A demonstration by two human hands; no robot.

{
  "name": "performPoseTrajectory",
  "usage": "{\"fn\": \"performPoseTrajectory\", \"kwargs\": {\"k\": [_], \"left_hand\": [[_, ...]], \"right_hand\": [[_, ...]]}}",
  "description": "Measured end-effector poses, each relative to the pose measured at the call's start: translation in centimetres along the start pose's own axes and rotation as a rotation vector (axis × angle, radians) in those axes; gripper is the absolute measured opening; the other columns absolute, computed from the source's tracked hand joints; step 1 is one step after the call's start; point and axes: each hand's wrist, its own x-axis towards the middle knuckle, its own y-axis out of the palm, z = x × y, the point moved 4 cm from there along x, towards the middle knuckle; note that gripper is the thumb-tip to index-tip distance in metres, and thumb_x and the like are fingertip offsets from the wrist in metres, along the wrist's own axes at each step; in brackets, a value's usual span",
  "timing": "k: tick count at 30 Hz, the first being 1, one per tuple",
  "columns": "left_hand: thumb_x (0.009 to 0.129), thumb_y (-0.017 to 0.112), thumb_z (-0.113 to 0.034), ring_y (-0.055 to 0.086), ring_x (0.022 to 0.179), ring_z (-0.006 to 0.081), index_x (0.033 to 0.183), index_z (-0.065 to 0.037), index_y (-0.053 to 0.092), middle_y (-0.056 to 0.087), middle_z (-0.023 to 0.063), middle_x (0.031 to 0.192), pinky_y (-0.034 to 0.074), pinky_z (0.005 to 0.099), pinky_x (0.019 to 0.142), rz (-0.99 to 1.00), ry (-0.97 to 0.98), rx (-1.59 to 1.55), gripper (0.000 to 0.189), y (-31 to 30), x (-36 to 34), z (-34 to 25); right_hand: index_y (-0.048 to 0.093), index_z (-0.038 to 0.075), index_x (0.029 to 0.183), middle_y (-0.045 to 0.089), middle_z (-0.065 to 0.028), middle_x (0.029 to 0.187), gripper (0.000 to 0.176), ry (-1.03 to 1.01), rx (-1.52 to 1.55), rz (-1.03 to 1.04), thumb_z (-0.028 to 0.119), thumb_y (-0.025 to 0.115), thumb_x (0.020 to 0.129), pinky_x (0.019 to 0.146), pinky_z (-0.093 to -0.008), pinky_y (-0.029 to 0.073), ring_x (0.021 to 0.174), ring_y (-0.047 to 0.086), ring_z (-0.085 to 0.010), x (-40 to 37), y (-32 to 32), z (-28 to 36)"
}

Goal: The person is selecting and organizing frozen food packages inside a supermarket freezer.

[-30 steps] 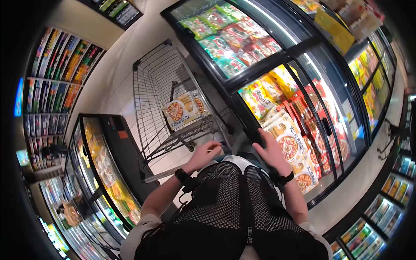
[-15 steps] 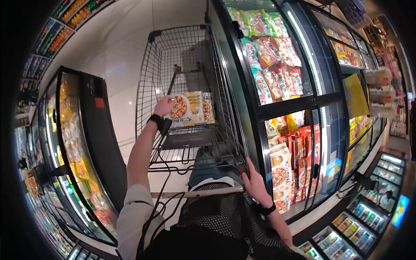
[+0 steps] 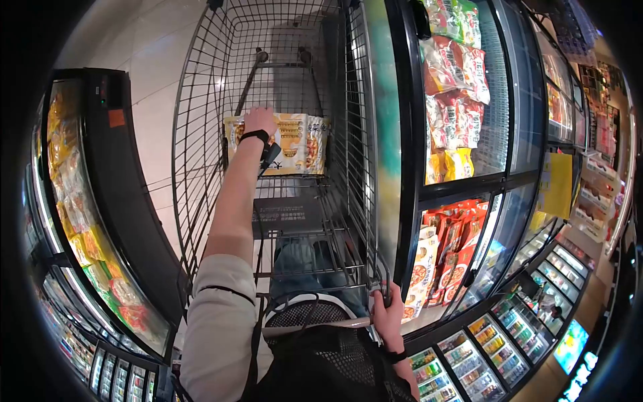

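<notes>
A wire shopping cart stands in front of me. Inside it lies a white and yellow food package with noodle- or pizza-like pictures, and a second similar package shows at its right. My left hand reaches over the front package's far edge with its fingers curled around that edge; the fingertips are partly hidden. A dark wristband is on that wrist. At the cart's near right corner, my right hand is closed around the end of the handle.
Close on the right runs a glass-doored freezer with bagged frozen food and red packages. Another freezer stands on the left, beyond a strip of tiled floor. A black mesh bag hangs at my front.
My left hand has shifted from the package's left side to its far edge. The cart fills more of the view, and my right hand keeps its hold at the cart's corner.
</notes>
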Motion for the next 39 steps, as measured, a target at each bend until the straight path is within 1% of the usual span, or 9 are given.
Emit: {"fn": "performPoseTrajectory", "kwargs": {"k": [6,16,20,21,24,30,32,34,39], "left_hand": [[0.089,0.078,-0.031,0.063,0.126,0.0350,0.131,-0.009,0.062,0.072,0.0126,0.126,0.050,0.0510,0.106,-0.006,0.035,0.057,0.051,1.0,0.8,-0.5],[0.098,0.057,-0.013,0.073,0.100,0.0353,0.105,-0.008,0.071,0.075,0.0172,0.102,0.059,0.0499,0.082,-0.112,0.286,0.062,0.017,0.1,-1.5,-0.8],[0.094,0.062,-0.013,0.074,0.097,0.0358,0.106,-0.006,0.071,0.076,0.0172,0.095,0.058,0.0509,0.085,-0.401,0.501,0.065,0.017,0.4,-3.5,-1.0],[0.090,0.066,-0.011,0.075,0.097,0.0360,0.112,-0.005,0.071,0.076,0.0192,0.098,0.059,0.0503,0.086,-0.058,0.359,0.102,0.024,-1.9,-4.5,-2.0],[0.088,0.069,-0.016,0.073,0.105,0.0387,0.122,-0.006,0.070,0.075,0.0212,0.111,0.058,0.0484,0.093,0.147,0.150,-0.236,0.035,-2.2,-6.3,-0.8],[0.074,0.083,-0.024,0.077,0.098,0.0332,0.108,-0.007,0.079,0.078,0.0176,0.102,0.061,0.0438,0.089,0.455,0.262,0.068,0.038,-3.0,-10.2,-2.7],[0.081,0.079,-0.024,0.077,0.099,0.0348,0.104,-0.003,0.081,0.079,0.0200,0.100,0.062,0.0452,0.088,0.199,0.332,0.276,0.031,-0.4,-10.9,-2.7],[0.083,0.075,-0.026,0.074,0.099,0.0369,0.099,-0.007,0.081,0.076,0.0196,0.100,0.060,0.0492,0.086,0.192,0.321,0.205,0.026,2.7,-11.4,-1.8],[0.092,0.066,-0.024,0.071,0.098,0.0418,0.112,-0.008,0.075,0.074,0.0222,0.099,0.058,0.0521,0.087,0.058,0.432,-0.047,0.027,-7.0,-18.1,-2.6]], "right_hand": [[0.060,0.000,0.132,0.078,-0.0105,0.086,0.031,0.088,0.057,-0.021,0.007,0.066,0.102,0.058,-0.0289,0.050,0.063,0.066,-0.0102,0.8,-0.7,1.4],[0.060,0.000,0.133,0.076,-0.0087,0.088,0.032,0.047,0.026,-0.048,0.006,0.064,0.102,0.058,-0.0269,0.049,0.063,0.064,-0.0094,2.0,-2.0,1.7],[0.061,0.000,0.132,0.075,-0.0080,0.086,0.032,-0.002,0.019,-0.069,0.007,0.065,0.102,0.057,-0.0272,0.048,0.062,0.062,-0.0091,2.1,-2.3,1.2],[0.062,-0.001,0.132,0.075,-0.0087,0.086,0.032,-0.014,0.032,-0.084,0.007,0.067,0.101,0.060,-0.0278,0.049,0.064,0.063,-0.0098,2.1,-2.1,1.1],[0.062,0.000,0.132,0.074,-0.0080,0.084,0.033,0.005,0.041,-0.052,0.008,0.067,0.101,0.060,-0.0280,0.048,0.064,0.062,-0.0096,2.0,-2.4,2.0],[0.063,0.002,0.132,0.073,-0.0066,0.082,0.032,-0.078,0.048,-0.047,0.011,0.068,0.102,0.057,-0.0281,0.048,0.060,0.061,-0.0095,2.5,-2.7,0.8],[0.065,0.002,0.131,0.072,-0.0069,0.078,0.032,-0.092,0.065,-0.057,0.013,0.069,0.101,0.057,-0.0293,0.048,0.059,0.062,-0.0104,2.6,-2.8,1.0],[0.065,0.003,0.130,0.071,-0.0074,0.077,0.033,-0.095,0.068,-0.049,0.015,0.070,0.100,0.056,-0.0299,0.048,0.058,0.063,-0.0112,2.5,-3.1,1.5],[0.066,0.004,0.130,0.070,-0.0098,0.077,0.035,-0.172,0.055,-0.024,0.020,0.072,0.099,0.058,-0.0339,0.050,0.058,0.064,-0.0145,2.7,-3.8,1.7]]}}
